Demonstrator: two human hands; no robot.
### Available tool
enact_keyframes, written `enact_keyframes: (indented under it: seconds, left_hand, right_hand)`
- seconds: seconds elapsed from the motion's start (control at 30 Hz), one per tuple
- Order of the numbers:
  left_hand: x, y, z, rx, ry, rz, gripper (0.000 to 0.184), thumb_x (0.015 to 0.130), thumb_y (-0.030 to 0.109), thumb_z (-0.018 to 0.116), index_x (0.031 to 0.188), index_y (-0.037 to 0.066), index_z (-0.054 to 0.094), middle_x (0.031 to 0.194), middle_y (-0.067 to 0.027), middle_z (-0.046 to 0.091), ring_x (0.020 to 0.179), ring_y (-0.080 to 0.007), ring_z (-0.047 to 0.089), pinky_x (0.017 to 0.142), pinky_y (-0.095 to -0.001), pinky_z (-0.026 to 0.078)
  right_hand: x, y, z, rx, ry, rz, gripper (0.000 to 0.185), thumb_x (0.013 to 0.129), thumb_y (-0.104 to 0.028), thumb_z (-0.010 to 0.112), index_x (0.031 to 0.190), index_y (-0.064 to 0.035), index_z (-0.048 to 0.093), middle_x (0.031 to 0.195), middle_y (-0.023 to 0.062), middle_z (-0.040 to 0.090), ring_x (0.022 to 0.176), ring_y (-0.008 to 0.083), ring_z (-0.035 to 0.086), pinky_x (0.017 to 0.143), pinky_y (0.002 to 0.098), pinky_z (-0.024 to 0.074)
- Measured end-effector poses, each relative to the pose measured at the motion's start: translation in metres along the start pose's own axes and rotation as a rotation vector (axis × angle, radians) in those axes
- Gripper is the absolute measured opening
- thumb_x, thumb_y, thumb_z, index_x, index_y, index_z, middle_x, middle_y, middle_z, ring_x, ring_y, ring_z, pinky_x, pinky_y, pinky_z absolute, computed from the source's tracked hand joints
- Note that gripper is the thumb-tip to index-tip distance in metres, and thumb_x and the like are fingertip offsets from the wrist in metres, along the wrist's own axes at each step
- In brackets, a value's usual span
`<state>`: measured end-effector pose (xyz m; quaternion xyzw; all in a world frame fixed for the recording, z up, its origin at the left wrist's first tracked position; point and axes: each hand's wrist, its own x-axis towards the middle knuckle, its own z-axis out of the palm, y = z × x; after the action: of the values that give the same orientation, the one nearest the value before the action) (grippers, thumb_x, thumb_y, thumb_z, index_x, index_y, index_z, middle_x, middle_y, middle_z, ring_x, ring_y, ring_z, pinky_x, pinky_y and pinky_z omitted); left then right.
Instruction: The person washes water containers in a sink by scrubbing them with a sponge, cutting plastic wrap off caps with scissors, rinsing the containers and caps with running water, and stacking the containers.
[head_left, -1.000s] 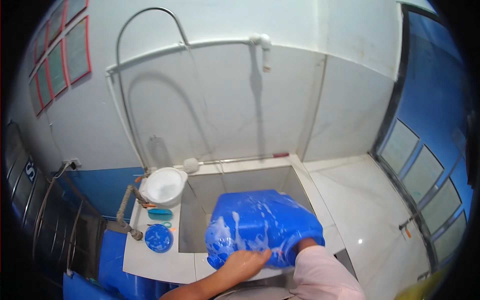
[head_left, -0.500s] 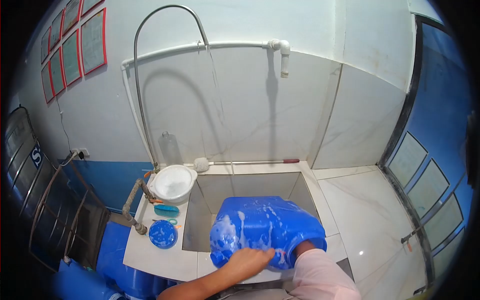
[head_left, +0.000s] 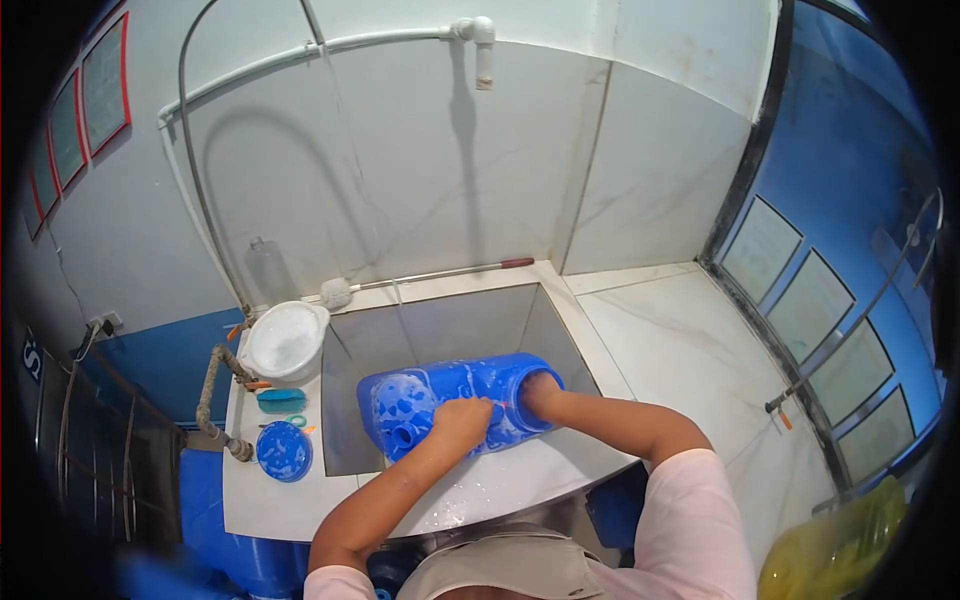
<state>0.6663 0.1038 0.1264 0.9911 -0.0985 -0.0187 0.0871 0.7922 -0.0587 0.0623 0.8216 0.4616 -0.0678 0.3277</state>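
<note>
A big blue plastic water jug [head_left: 445,380], streaked with white suds, lies on its side over the sink [head_left: 350,440]. Its small spout [head_left: 404,435] faces toward me, and its wide round mouth [head_left: 522,390] points right. My left hand [head_left: 465,422] is closed on the jug's handle area, near the mouth. My right hand [head_left: 540,393] reaches into the wide mouth; its fingers are hidden inside, so what they hold does not show. A sudsy blue lid [head_left: 284,452] rests on the counter to the left.
On the left ledge are a white basin [head_left: 287,342] and a teal brush [head_left: 281,401]. A long-handled white brush [head_left: 337,292] lies along the back ledge. Water runs from a curved metal pipe [head_left: 190,110]. A yellow container [head_left: 835,545] stands at lower right.
The jug has turned so its small spout faces me, and it sits lower over the sink. My right arm has drawn back from deep inside the mouth. The view has shifted.
</note>
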Motion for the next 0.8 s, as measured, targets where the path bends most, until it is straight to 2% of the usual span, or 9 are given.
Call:
enact_keyframes:
  seconds: [0.17, 0.23, 0.27, 0.33, 0.43, 0.5, 0.67, 0.8]
  left_hand:
    - [-0.011, 0.007, -0.011, 0.008, -0.010, 0.005, 0.014, 0.078, 0.008, 0.052, 0.088, 0.001, 0.059, 0.078, -0.0181, 0.066, 0.073, -0.0327, 0.067, 0.061, -0.0433, 0.054]
    - [-0.018, 0.010, -0.009, 0.008, 0.013, -0.004, 0.013, 0.078, 0.008, 0.052, 0.087, 0.001, 0.058, 0.076, -0.0182, 0.066, 0.070, -0.0324, 0.067, 0.058, -0.0436, 0.054]
    - [-0.022, 0.013, -0.005, 0.009, 0.048, -0.001, 0.011, 0.079, 0.008, 0.051, 0.086, 0.002, 0.056, 0.074, -0.0177, 0.065, 0.067, -0.0319, 0.067, 0.055, -0.0433, 0.053]
    - [-0.034, 0.016, 0.002, 0.011, 0.085, -0.012, 0.009, 0.080, 0.008, 0.050, 0.084, 0.002, 0.054, 0.072, -0.0173, 0.065, 0.064, -0.0314, 0.066, 0.053, -0.0429, 0.053]
    - [-0.055, 0.017, 0.010, -0.011, 0.245, 0.076, 0.007, 0.079, 0.010, 0.050, 0.083, 0.004, 0.052, 0.062, -0.0147, 0.061, 0.052, -0.0302, 0.063, 0.043, -0.0401, 0.050]
    - [-0.067, 0.022, 0.013, -0.010, 0.264, 0.084, 0.007, 0.079, 0.010, 0.050, 0.083, 0.004, 0.052, 0.062, -0.0139, 0.061, 0.051, -0.0292, 0.063, 0.042, -0.0397, 0.049]
    - [-0.084, 0.023, 0.004, 0.010, 0.235, 0.114, 0.007, 0.078, 0.010, 0.051, 0.084, 0.006, 0.052, 0.061, -0.0112, 0.061, 0.050, -0.0265, 0.062, 0.039, -0.0377, 0.048]
    - [-0.068, 0.012, 0.000, -0.029, 0.292, 0.073, 0.008, 0.077, 0.010, 0.051, 0.084, 0.006, 0.053, 0.062, -0.0123, 0.062, 0.052, -0.0287, 0.063, 0.042, -0.0394, 0.049]
  right_hand:
    - [-0.018, -0.009, -0.009, 0.262, -0.067, 0.083, 0.032, 0.078, -0.019, 0.056, 0.106, -0.0082, 0.067, 0.125, 0.0117, 0.055, 0.117, 0.0264, 0.050, 0.098, 0.0395, 0.0383]
    - [0.004, -0.006, 0.020, 0.976, -0.284, 0.129, 0.032, 0.077, -0.017, 0.055, 0.105, -0.0053, 0.067, 0.125, 0.0154, 0.055, 0.112, 0.0290, 0.054, 0.095, 0.0399, 0.0409]
    - [0.008, -0.005, 0.029, 1.251, -0.325, 0.134, 0.033, 0.077, -0.017, 0.055, 0.105, -0.0053, 0.066, 0.124, 0.0155, 0.055, 0.111, 0.0291, 0.054, 0.095, 0.0399, 0.0410]
    - [0.011, -0.022, 0.035, 1.445, -0.166, 0.102, 0.033, 0.077, -0.017, 0.055, 0.106, -0.0054, 0.066, 0.124, 0.0158, 0.055, 0.111, 0.0292, 0.055, 0.094, 0.0399, 0.0413]
    - [0.032, -0.058, 0.007, 1.363, 0.166, 0.095, 0.033, 0.077, -0.017, 0.055, 0.106, -0.0055, 0.066, 0.123, 0.0161, 0.055, 0.110, 0.0294, 0.055, 0.094, 0.0400, 0.0417]
    - [0.041, -0.073, -0.005, 1.218, 0.251, 0.124, 0.033, 0.077, -0.017, 0.054, 0.107, -0.0055, 0.066, 0.123, 0.0164, 0.056, 0.110, 0.0296, 0.055, 0.093, 0.0400, 0.0419]
    - [0.036, -0.070, -0.007, 0.955, 0.202, 0.089, 0.034, 0.077, -0.016, 0.054, 0.107, -0.0056, 0.065, 0.121, 0.0170, 0.056, 0.108, 0.0300, 0.056, 0.092, 0.0401, 0.0425]
    - [0.023, -0.050, -0.007, 0.773, 0.072, -0.004, 0.035, 0.077, -0.016, 0.053, 0.108, -0.0057, 0.065, 0.120, 0.0174, 0.057, 0.108, 0.0303, 0.057, 0.092, 0.0402, 0.0430]
